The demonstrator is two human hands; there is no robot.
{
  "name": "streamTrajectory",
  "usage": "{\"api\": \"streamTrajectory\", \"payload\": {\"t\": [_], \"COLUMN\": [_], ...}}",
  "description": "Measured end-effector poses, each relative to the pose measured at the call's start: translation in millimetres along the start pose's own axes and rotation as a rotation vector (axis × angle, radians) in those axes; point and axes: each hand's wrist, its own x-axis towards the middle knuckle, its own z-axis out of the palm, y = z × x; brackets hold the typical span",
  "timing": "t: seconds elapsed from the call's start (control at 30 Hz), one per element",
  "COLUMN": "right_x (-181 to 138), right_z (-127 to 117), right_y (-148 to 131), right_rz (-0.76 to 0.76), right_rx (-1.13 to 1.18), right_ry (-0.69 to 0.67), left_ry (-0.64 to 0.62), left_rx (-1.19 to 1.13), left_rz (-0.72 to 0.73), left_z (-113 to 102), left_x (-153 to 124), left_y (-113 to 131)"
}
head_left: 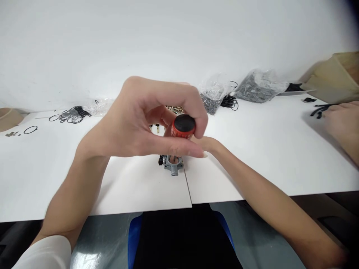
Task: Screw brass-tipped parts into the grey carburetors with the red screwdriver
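Note:
My left hand (157,116) is wrapped round the red handle of a screwdriver (183,127) with a black end cap, held upright. Below it on the white table sits a small grey metal carburetor (174,169), with a round bore and a black fitting on its left side. The screwdriver's tip points down toward the carburetor; whether they touch is hidden. My right hand (206,142) reaches in from the right beside the carburetor. Its fingers are covered by my left hand, so its grip does not show.
Behind my hands lie brass parts (175,109) and clear bags of small parts (211,101), (259,87). Black cables or rings (74,114) lie at left, near a tan bin (9,118). Another person's hand (343,123) is at right, by black strips and a bin (333,76).

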Motion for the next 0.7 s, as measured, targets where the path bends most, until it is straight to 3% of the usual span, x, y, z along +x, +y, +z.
{"api": "streamTrajectory", "payload": {"t": [0.17,0.37,0.7], "right_x": [2.6,4.1,4.8], "right_z": [1.9,2.8,2.1], "right_y": [2.9,3.7,9.0], "right_rz": [-0.008,0.001,-0.039], "right_rx": [0.041,0.044,0.069], "right_ry": [-0.048,-0.064,-0.076], "left_ry": [0.057,0.021,0.086], "left_rx": [-0.071,-0.116,-0.072], "left_rz": [-0.030,-0.092,0.002], "left_z": [-1.1,-1.4,-2.3], "left_x": [-1.2,-2.0,-2.9], "left_y": [-4.3,-5.8,-8.3]}}
